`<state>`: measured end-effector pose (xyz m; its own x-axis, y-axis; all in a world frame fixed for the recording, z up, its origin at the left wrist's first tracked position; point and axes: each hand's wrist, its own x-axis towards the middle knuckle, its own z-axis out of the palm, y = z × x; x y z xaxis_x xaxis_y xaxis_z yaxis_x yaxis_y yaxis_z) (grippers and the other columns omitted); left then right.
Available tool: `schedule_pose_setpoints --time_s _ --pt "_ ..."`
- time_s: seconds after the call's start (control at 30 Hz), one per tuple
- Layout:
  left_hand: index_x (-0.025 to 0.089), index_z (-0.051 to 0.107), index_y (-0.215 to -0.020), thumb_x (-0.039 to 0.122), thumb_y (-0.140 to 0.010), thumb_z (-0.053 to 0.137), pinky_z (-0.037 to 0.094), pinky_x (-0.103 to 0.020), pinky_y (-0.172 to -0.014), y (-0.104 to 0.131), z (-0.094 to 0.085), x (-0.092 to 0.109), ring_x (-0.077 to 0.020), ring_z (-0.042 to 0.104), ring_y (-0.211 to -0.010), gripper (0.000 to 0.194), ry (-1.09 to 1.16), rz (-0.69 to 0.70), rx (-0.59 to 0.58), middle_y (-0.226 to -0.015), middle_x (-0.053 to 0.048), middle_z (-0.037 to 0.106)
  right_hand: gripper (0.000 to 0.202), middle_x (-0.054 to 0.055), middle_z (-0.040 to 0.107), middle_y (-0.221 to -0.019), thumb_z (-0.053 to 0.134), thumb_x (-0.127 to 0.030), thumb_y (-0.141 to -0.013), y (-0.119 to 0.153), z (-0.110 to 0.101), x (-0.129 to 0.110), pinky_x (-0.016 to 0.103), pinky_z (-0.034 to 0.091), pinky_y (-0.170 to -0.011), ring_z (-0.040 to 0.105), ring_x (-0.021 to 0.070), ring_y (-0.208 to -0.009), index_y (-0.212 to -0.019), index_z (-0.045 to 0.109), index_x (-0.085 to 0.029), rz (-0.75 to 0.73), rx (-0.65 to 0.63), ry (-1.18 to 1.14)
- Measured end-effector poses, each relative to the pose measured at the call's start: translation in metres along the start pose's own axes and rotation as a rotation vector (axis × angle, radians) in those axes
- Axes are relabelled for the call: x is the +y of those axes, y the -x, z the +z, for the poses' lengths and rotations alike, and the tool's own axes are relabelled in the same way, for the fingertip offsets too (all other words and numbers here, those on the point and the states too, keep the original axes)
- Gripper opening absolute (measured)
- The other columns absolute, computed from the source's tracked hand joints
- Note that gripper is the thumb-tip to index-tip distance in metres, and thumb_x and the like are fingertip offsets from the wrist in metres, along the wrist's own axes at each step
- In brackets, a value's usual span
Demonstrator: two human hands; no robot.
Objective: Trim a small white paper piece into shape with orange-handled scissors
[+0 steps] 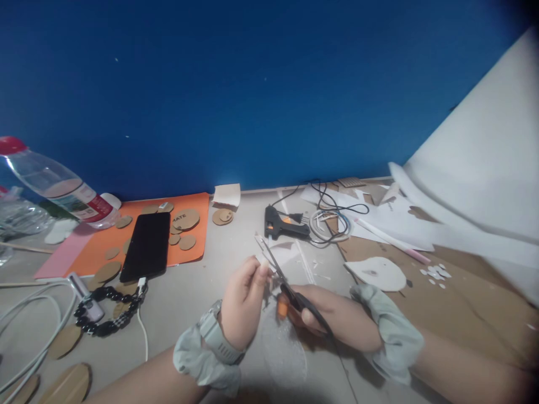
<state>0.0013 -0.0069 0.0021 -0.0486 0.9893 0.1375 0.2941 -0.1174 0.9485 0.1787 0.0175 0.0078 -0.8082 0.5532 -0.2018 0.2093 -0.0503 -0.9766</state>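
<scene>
My left hand pinches a small white piece, perhaps paper, between thumb and fingertips. In my right hand is a pair of scissors with dark handles, its blades pointing up and to the left beside the white piece. Whether the blades touch the piece I cannot tell. An orange part shows under the right fingers; what it belongs to is unclear. Beyond the hands lies a black glue gun with its nozzle toward me. A clear round sheet lies on the table below the hands.
At left are a phone on orange paper, cardboard discs, a beaded bracelet and a tilted bottle. To the right, a white teardrop cutout and small white bits lie on cardboard. A blue wall stands behind.
</scene>
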Motion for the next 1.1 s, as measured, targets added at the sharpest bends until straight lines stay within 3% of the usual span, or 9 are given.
schedule_pose_setpoints --time_s 0.5,0.73,1.1 --pt "0.018 0.052 -0.069 0.032 -0.094 0.040 0.039 -0.023 -0.060 -0.0021 0.0008 0.0010 -0.0129 0.049 -0.062 0.031 0.011 -0.017 0.006 -0.064 0.001 0.051 0.054 -0.007 0.038 -0.057 0.053 -0.067 -0.078 0.0001 0.0052 0.0070 0.021 0.037 -0.042 0.037 0.0073 -0.045 -0.087 0.051 -0.014 0.025 0.008 -0.258" --pt "0.017 0.055 -0.070 0.032 -0.094 0.041 0.040 -0.024 -0.060 -0.0025 0.0005 -0.0005 -0.0136 0.050 -0.061 0.032 0.009 -0.022 0.015 -0.064 0.001 0.054 0.054 -0.005 0.039 -0.058 0.050 -0.066 -0.080 -0.0011 0.0019 0.0041 0.018 0.027 -0.041 0.032 0.0059 -0.047 -0.086 0.054 -0.012 -0.009 0.017 -0.160" --pt "0.018 0.052 -0.068 0.035 -0.093 0.041 0.040 -0.024 -0.061 -0.0024 0.0007 0.0007 -0.0135 0.049 -0.061 0.032 0.025 -0.038 0.025 -0.064 0.002 0.051 0.056 -0.004 0.041 -0.061 0.048 -0.066 -0.082 -0.0009 -0.0013 0.0004 0.019 0.029 -0.042 0.034 0.0067 -0.047 -0.088 0.056 -0.011 -0.017 -0.010 -0.109"
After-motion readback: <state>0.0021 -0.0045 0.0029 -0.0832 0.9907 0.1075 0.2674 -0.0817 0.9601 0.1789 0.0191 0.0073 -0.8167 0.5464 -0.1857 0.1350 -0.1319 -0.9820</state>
